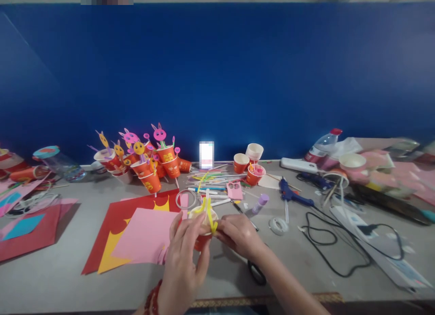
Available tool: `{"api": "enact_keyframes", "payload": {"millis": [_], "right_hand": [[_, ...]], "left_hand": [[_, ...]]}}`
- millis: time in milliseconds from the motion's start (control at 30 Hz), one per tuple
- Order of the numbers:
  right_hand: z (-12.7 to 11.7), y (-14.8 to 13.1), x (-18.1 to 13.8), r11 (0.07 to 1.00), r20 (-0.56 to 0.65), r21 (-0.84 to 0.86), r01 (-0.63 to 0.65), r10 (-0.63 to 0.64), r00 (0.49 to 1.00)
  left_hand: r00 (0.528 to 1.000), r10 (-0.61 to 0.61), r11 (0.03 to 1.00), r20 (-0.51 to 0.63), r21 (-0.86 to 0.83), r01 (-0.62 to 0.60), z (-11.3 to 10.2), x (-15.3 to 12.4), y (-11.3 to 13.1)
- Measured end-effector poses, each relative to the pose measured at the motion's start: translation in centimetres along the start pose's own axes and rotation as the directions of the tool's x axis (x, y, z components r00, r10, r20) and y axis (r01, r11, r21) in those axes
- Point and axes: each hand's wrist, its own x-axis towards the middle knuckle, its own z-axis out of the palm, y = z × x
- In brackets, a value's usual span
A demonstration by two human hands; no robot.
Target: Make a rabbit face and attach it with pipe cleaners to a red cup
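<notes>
Low in the middle of the head view, my left hand (185, 249) is wrapped around a red paper cup (202, 243) with a pale rim. A bent yellow pipe cleaner (210, 217) stands up out of the cup and loops over its rim on the right. My right hand (242, 235) is closed at that rim, its fingertips pressed against the yellow loop; they hide the exact grip. Beneath my right forearm lie black scissor handles (257, 273), partly covered. Pink paper (146, 233) rests on yellow and red sheets just left of my left hand.
Red cups with pink and yellow animal figures (159, 134) crowd the back left. Pipe cleaners (217, 178) lie behind my hands, near a lit phone (206, 155). On the right are a blue glue gun (294, 196), its looping cable, a power strip (380, 251) and a bottle (321, 145).
</notes>
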Motion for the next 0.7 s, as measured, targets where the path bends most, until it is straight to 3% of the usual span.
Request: {"api": "enact_keyframes", "payload": {"millis": [133,267,400,700], "right_hand": [[0.6,0.2,0.0,0.996,-0.008,0.064,0.068,-0.068,0.998],[0.9,0.3,0.1,0.991,-0.033,0.08,0.107,-0.104,0.994],[0.4,0.7,0.4,0.996,-0.031,0.057,0.068,-0.066,0.997],[-0.6,0.7,0.4,0.963,0.051,0.269,0.002,-0.016,0.999]], "left_hand": [[0.997,-0.073,0.994,-0.027,-0.084,0.07,0.3,-0.3,0.7],[0.992,-0.128,0.98,0.019,-0.151,0.13,0.3,-0.2,0.7],[0.998,-0.041,0.995,0.036,-0.084,0.044,0.2,0.0,-0.3],[0.998,0.065,0.998,0.01,-0.021,-0.064,0.5,0.3,-0.5]]}}
